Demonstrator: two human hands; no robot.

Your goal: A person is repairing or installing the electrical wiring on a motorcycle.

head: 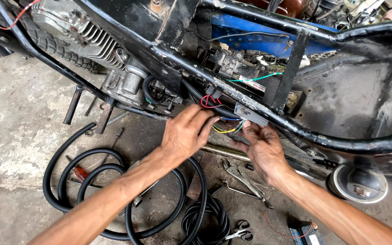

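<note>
A stripped black motorcycle frame (323, 136) fills the upper view, with its finned engine (91, 38) at the upper left. My left hand (184, 134) grips black corrugated tubing (218, 110) that sheathes a wire harness beside the frame tube. Red, yellow, blue and green wires (225, 129) spill from the tubing's end between my hands. My right hand (262, 147) holds a grey rectangular connector (250, 114) against the frame rail.
Coils of black corrugated tubing (110, 195) lie on the dirty concrete floor below my arms. Locking pliers (241, 174), scissors (240, 232) and a red-handled tool (80, 172) lie nearby. A small battery (302, 231) sits at the bottom; a round hub (357, 183) at right.
</note>
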